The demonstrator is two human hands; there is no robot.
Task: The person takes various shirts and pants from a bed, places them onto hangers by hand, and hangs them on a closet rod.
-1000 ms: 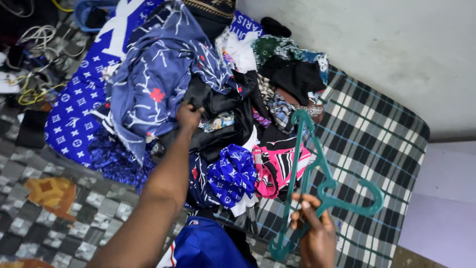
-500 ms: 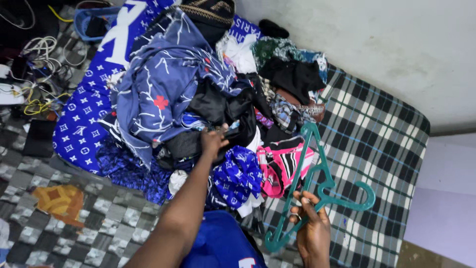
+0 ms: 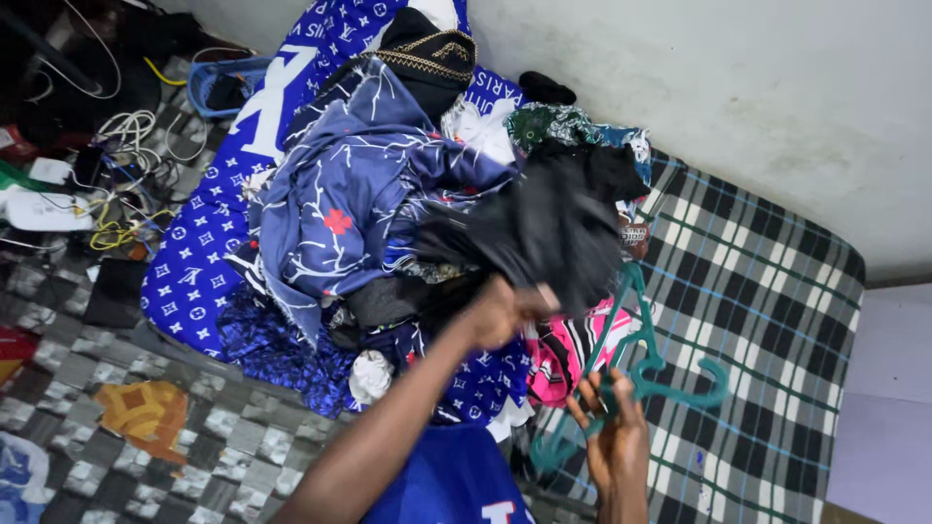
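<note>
While white and yellow cables (image 3: 107,175) lie tangled on the checked floor (image 3: 233,437) at the far left, a blue patterned sheet (image 3: 209,262) spreads beside them. Next comes a big pile of clothes (image 3: 369,213) on the bed. Just right of it, the left hand (image 3: 500,312) is clenched on a black garment (image 3: 553,233), lifting it above the pile. Lower down, the right hand (image 3: 614,442) grips a teal plastic hanger (image 3: 641,374) over the plaid mattress (image 3: 767,291)
</note>
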